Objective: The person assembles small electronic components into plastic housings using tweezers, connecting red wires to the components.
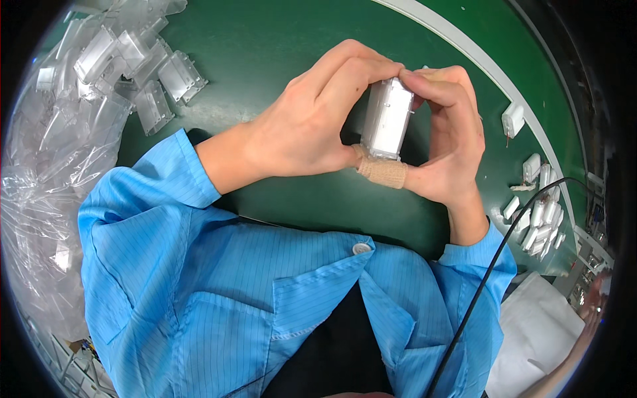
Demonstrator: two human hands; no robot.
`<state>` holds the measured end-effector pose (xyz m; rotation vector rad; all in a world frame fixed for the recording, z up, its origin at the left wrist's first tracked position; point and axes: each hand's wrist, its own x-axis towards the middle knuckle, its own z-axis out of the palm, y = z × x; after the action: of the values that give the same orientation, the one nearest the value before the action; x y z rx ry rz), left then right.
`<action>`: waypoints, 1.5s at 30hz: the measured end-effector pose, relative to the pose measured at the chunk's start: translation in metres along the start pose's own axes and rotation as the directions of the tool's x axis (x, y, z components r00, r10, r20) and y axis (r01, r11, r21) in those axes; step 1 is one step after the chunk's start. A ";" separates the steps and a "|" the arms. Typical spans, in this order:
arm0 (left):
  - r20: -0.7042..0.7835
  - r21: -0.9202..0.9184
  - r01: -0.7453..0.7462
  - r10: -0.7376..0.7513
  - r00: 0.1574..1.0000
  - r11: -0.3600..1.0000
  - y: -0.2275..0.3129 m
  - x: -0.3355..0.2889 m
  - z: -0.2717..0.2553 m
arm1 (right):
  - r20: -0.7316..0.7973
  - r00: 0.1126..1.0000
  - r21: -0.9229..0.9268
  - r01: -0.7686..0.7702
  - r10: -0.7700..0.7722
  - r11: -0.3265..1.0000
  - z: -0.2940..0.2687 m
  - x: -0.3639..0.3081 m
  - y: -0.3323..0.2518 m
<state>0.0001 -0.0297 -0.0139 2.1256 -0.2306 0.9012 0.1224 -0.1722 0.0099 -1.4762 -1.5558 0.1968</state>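
While both hands pinched it together, the left hand (302, 126) and right hand (448, 142) held a small white plastic block (386, 119) — smooth, boxy — near clear plastic cases (133, 66).

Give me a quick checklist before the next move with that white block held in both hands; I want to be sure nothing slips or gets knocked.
1. Both hands on the part: ok. The left hand and right hand pinch the white rectangular block from either side.
2. Block clear of the green mat: ok, it is held up above it.
3. Bandage on the thumb: ok, it sits wrapped under the block.
4. Seating of the block's parts: cannot tell, fingers cover the top.
5. Clear plastic trays within reach: ok, piled at upper left.
6. Black cable clear of the hands: ok, it runs past the right sleeve.
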 end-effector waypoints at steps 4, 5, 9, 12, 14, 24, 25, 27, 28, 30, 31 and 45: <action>-0.005 -0.001 -0.010 0.010 1.000 1.000 0.001 -0.001 0.000 | 0.008 1.000 0.023 -0.013 0.013 1.000 0.000 -0.001 0.000; -0.007 0.000 -0.009 0.009 1.000 1.000 0.001 -0.001 0.000 | 0.008 1.000 0.020 -0.002 0.002 1.000 0.000 -0.002 0.001; 0.030 0.018 0.014 -0.014 0.999 1.000 0.002 -0.002 -0.003 | 0.007 1.000 -0.028 0.029 -0.028 0.999 0.000 -0.002 0.004; 0.026 -0.021 0.008 -0.008 1.000 1.000 -0.002 0.003 -0.002 | -0.048 0.998 -0.038 0.042 -0.044 0.998 -0.001 0.003 0.003; 0.011 -0.052 0.013 -0.012 1.000 0.999 -0.004 0.004 -0.003 | -0.062 0.998 -0.016 0.023 -0.024 1.000 -0.003 0.005 0.003; 0.079 0.021 -0.100 0.098 0.992 0.995 -0.005 0.002 -0.004 | -0.059 0.996 -0.087 0.064 -0.069 0.994 -0.005 0.005 -0.001; 0.075 0.008 -0.111 0.110 0.991 0.994 -0.005 0.002 -0.004 | -0.060 0.996 -0.086 0.060 -0.066 0.994 -0.005 0.005 -0.001; 0.075 -0.010 -0.107 0.107 0.991 0.994 -0.004 0.002 -0.003 | -0.056 0.996 -0.060 0.061 -0.064 0.996 -0.006 0.005 -0.001; 0.073 -0.025 -0.103 0.105 0.992 0.994 -0.005 0.002 -0.003 | -0.057 0.996 -0.059 0.060 -0.063 0.996 -0.006 0.005 0.000; 0.077 -0.010 -0.098 0.099 0.992 0.995 -0.005 0.002 -0.003 | -0.058 0.995 -0.037 0.084 -0.086 0.996 -0.006 0.006 0.002; 0.079 0.006 -0.099 0.098 0.992 0.995 -0.004 0.002 -0.003 | -0.060 0.994 -0.041 0.089 -0.091 0.995 -0.006 0.007 0.003; 0.105 -0.147 0.098 -0.083 0.991 0.984 -0.013 0.013 -0.019 | -0.016 0.980 0.291 -0.184 0.198 0.939 -0.013 0.004 0.019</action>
<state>0.0053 -0.0050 -0.0046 2.0244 -0.2424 0.7038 0.1450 -0.1698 0.0065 -1.3866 -1.2843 0.4811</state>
